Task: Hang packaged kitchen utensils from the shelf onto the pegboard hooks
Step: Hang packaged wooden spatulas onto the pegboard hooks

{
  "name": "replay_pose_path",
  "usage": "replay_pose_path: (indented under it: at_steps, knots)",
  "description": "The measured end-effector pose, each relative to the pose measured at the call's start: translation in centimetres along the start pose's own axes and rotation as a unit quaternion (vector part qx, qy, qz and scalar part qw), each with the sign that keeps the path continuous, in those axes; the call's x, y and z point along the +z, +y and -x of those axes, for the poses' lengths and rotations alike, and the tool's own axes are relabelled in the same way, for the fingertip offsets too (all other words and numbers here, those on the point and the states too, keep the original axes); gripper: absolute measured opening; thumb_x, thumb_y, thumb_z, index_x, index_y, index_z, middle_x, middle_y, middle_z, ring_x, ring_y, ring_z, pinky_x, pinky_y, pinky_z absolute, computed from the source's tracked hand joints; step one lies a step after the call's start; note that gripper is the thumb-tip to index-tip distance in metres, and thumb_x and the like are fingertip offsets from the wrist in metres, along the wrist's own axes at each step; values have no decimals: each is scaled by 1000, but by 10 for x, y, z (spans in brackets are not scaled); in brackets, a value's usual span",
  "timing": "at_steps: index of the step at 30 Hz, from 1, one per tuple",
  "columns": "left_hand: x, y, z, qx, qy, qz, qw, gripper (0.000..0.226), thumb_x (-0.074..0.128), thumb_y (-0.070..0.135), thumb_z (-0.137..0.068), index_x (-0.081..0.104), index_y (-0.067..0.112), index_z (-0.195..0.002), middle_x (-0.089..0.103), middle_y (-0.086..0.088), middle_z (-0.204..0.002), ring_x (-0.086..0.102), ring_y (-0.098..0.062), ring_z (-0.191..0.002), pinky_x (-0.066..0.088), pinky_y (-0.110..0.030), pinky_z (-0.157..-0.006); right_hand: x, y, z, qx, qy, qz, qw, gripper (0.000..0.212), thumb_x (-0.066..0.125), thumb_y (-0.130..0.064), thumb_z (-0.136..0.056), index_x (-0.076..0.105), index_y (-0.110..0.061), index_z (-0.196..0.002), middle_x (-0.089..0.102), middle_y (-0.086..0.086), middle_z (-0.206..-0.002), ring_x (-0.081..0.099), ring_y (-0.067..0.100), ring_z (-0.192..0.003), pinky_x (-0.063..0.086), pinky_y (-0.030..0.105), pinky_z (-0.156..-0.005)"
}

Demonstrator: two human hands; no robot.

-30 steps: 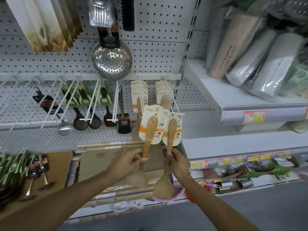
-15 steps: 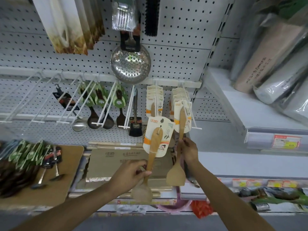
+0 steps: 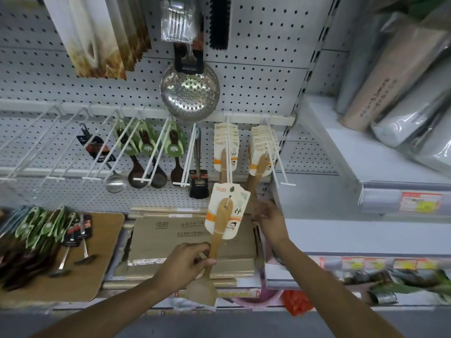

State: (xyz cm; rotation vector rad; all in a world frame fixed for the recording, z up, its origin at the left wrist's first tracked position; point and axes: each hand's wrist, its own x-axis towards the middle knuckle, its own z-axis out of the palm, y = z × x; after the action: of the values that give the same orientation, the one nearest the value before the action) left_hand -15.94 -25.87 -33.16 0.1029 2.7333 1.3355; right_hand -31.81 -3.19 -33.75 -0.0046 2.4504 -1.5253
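My left hand (image 3: 186, 262) grips the handle of a wooden spatula (image 3: 217, 237) on a white and orange card, blade down. The card's top sits at the tip of a white pegboard hook (image 3: 228, 152) that carries several identical carded spatulas. My right hand (image 3: 269, 222) is blurred, just below another wooden spatula (image 3: 258, 169) hanging at the front of the neighbouring hook (image 3: 277, 164). Its fingers reach towards that spatula's lower end, which the held card hides. Whether they hold it I cannot tell. The white pegboard (image 3: 256, 81) fills the background.
Green-carded dark ladles (image 3: 146, 147) and a steel ladle (image 3: 116, 184) hang on hooks to the left, with bare hooks (image 3: 31, 147) further left. A steel skimmer (image 3: 190, 93) hangs above. Loose packaged utensils (image 3: 44, 230) lie on a wooden board, beside a cardboard box (image 3: 170, 240). White shelves (image 3: 366, 154) jut out at right.
My right hand pushed its spatula back along the right hook, and the spatula now hangs there with my hand lower. My left hand kept its spatula at the middle hook's tip. The camera moved closer.
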Motion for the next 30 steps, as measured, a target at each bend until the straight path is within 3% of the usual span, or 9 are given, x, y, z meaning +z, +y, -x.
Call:
replay_pose_path:
  at_steps: [1, 3, 7, 11, 16, 20, 25, 30]
  knots:
    - [3, -1, 1, -1, -1, -4, 1000, 10, 73, 28, -90, 70, 18, -88, 67, 25, -72, 62, 3, -59, 40, -13, -56, 4, -5, 12, -15, -37, 4, 999, 39, 61, -2, -88, 59, -17, -124, 63, 2, -119, 61, 14, -105, 52, 26, -93]
    - [9, -2, 3, -3, -12, -18, 1000, 9, 73, 25, -90, 70, 17, -88, 63, 34, -67, 58, 8, -56, 36, -9, -55, 12, -15, 35, -21, -109, -64, 992, 43, 62, 12, -83, 63, -9, -120, 67, 6, -119, 62, 14, -109, 52, 29, -90]
    - [16, -7, 6, -17, -25, -15, 999, 10, 73, 29, -89, 65, 33, -84, 67, 32, -75, 63, 4, -63, 46, -16, -61, 27, -22, 75, -8, -200, -141, 970, 47, 65, 19, -75, 68, -19, -102, 76, -9, -98, 69, 9, -99, 55, 24, -81]
    - [22, -9, 6, -25, -13, 3, 1000, 7, 72, 30, -89, 66, 30, -85, 71, 20, -84, 67, -5, -63, 51, -24, -65, 36, -28, 97, -27, -180, -197, 963, 30, 75, -3, -81, 70, -13, -109, 75, 1, -106, 69, 20, -104, 54, 30, -92]
    - [24, -5, 7, -20, -11, 30, 999, 7, 71, 30, -91, 66, 29, -86, 72, 14, -85, 68, -8, -61, 53, -27, -66, 44, -37, 101, -45, -113, -246, 962, 21, 68, -7, -89, 70, 2, -108, 74, 15, -105, 70, 31, -98, 58, 42, -88]
    - [26, -2, 3, -24, -8, 44, 999, 6, 71, 28, -91, 68, 26, -86, 72, 13, -84, 68, -9, -60, 55, -29, -69, 48, -40, 101, -38, -91, -240, 966, 20, 66, -11, -92, 70, -2, -110, 75, 14, -104, 71, 33, -97, 57, 45, -88]
    - [27, -4, -4, -36, -7, 71, 997, 6, 72, 23, -90, 69, 28, -86, 72, 11, -83, 69, -12, -61, 58, -37, -71, 50, -46, 96, -29, -74, -234, 969, 17, 65, -10, -92, 72, -6, -107, 76, 10, -100, 73, 28, -92, 59, 38, -80]
    - [30, -10, -8, -41, -7, 95, 995, 5, 71, 24, -89, 69, 28, -88, 73, 8, -86, 72, -15, -67, 60, -39, -71, 54, -47, 86, -14, -66, -234, 970, 16, 66, -8, -91, 72, -6, -105, 76, 9, -99, 73, 29, -92, 58, 44, -84]
